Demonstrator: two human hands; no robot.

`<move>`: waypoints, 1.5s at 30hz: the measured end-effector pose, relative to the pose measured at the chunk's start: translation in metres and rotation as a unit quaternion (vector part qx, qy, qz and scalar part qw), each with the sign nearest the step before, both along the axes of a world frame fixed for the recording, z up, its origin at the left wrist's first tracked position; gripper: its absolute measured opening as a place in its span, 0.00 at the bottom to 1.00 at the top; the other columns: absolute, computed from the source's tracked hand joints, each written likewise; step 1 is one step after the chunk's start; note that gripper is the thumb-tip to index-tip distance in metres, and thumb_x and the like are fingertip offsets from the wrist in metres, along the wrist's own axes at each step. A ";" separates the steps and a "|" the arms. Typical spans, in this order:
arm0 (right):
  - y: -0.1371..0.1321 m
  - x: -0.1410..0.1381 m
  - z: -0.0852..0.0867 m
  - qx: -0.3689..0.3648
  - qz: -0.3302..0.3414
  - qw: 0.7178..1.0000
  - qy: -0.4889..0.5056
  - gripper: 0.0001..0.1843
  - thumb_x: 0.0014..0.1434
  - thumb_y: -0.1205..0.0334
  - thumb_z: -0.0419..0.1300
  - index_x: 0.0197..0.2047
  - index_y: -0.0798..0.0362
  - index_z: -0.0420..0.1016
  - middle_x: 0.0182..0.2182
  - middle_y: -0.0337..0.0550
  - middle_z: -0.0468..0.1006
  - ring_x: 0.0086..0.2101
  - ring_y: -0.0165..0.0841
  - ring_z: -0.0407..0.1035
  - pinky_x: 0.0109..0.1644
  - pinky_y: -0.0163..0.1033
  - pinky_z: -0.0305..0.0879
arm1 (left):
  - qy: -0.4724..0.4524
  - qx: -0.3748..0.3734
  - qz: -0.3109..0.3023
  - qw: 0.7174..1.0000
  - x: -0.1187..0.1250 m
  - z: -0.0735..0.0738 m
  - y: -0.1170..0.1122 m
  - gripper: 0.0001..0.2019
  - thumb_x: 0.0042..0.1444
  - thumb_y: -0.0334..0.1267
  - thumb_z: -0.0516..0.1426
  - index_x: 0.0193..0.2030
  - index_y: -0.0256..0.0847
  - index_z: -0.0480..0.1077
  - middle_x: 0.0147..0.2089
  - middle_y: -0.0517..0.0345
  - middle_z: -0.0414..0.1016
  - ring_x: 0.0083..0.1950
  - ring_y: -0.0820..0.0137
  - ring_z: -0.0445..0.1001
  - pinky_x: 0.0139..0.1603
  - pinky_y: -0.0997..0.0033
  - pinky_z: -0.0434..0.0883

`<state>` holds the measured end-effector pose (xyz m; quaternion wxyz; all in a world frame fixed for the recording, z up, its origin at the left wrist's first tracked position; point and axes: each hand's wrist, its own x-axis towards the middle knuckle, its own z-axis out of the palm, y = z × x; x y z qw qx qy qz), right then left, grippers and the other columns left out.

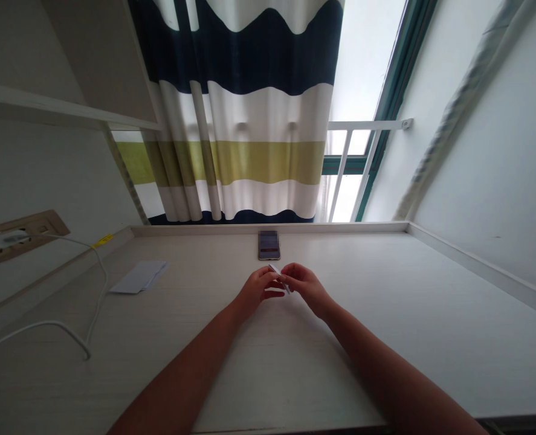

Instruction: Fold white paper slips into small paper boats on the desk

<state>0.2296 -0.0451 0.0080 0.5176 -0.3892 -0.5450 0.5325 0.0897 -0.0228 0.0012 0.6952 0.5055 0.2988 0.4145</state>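
Small white slip (280, 277), narrow and too small to make out in detail, pinched at both ends above the middle of the desk (385, 314), just in front of a dark phone (268, 244) lying flat near the back edge. Left hand (257, 289) closed on the slip's nearer end with thumb and fingertips. Right hand (304, 284) closed on the other end the same way, the fingertips of the two hands almost touching. Seems held slightly tilted and clear of the desk surface, not resting on it. By the look of it, midway through the handling: slip up off the desk and gripped on both sides, nothing set down. Impossible to tell whether folded, torn or whole. Plenty of bare desk on either side of the forearms and in front of them. Bounded at the back by a low raised lip (340, 227) under a striped curtain (249, 121), at the right by a plain wall, at the left by a wall with a socket (20, 232). Off to the left, well apart from the hands, a few loose white sheets (139, 276) and a white cable (96, 302) looping across the surface, likely the only snags for a sweep that way.
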 end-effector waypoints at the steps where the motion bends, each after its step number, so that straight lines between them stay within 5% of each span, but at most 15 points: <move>1: 0.000 0.000 0.000 -0.003 0.006 1.000 0.006 0.12 0.42 0.55 0.63 0.27 0.53 0.68 0.20 0.34 0.66 0.21 0.24 0.57 0.26 0.34 0.53 | -0.003 -0.002 -0.011 1.000 0.000 0.000 -0.001 0.08 0.46 0.40 0.56 0.29 0.37 0.65 0.28 0.57 0.70 0.33 0.69 0.72 0.37 0.63 0.70; 25: -0.001 0.002 -0.001 -0.100 0.054 0.980 0.162 0.09 0.45 0.58 0.61 0.27 0.54 0.70 0.23 0.37 0.69 0.26 0.27 0.61 0.32 0.35 0.58 | -0.004 0.018 -0.063 0.998 -0.001 0.002 -0.002 0.11 0.46 0.39 0.56 0.37 0.38 0.66 0.36 0.54 0.72 0.36 0.69 0.71 0.39 0.64 0.68; 34: -0.010 -0.002 0.014 -0.121 0.069 0.978 0.156 0.08 0.44 0.60 0.61 0.25 0.55 0.69 0.23 0.39 0.69 0.26 0.28 0.62 0.34 0.37 0.59 | 0.016 0.035 -0.046 0.998 -0.003 -0.003 0.001 0.08 0.46 0.35 0.54 0.35 0.37 0.66 0.34 0.54 0.72 0.36 0.68 0.72 0.39 0.62 0.69; 45: 0.000 0.001 -0.006 -0.105 0.078 0.978 0.163 0.08 0.44 0.60 0.62 0.28 0.54 0.68 0.24 0.37 0.68 0.27 0.27 0.62 0.33 0.35 0.58 | 0.062 0.040 0.014 0.997 0.002 -0.001 -0.001 0.05 0.43 0.32 0.55 0.31 0.37 0.65 0.31 0.58 0.70 0.32 0.72 0.71 0.35 0.64 0.70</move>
